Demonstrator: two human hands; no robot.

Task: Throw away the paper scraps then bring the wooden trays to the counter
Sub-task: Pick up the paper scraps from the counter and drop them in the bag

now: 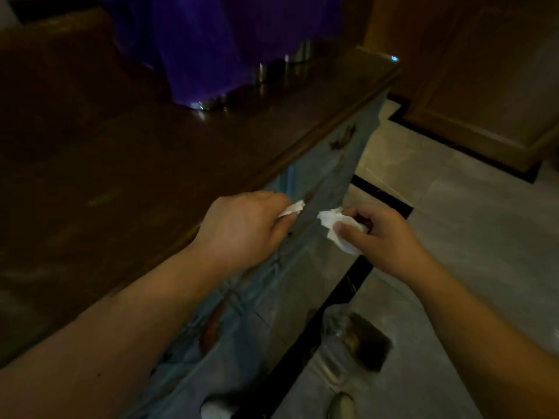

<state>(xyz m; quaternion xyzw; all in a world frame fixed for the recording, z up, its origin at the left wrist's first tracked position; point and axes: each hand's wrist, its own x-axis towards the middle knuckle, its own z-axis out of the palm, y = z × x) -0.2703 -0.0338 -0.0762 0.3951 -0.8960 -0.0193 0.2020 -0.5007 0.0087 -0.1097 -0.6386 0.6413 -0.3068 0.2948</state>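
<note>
Paper scraps sit in both of my hands, out past the front edge of the dark wooden table top (127,176). From the head camera I see my left hand (242,225) curled shut around a small white scrap (292,209) that pokes out between thumb and fingers, just over the table's edge. My right hand (384,234) pinches a larger crumpled scrap (335,228), thumb pressed on top, held above the tiled floor (472,213) in front of the pale blue painted drawer front (311,189). The two scraps are near each other but apart. Something draped in purple (208,46) stands at the far side of the top. The picture is dim and blurred.
</note>
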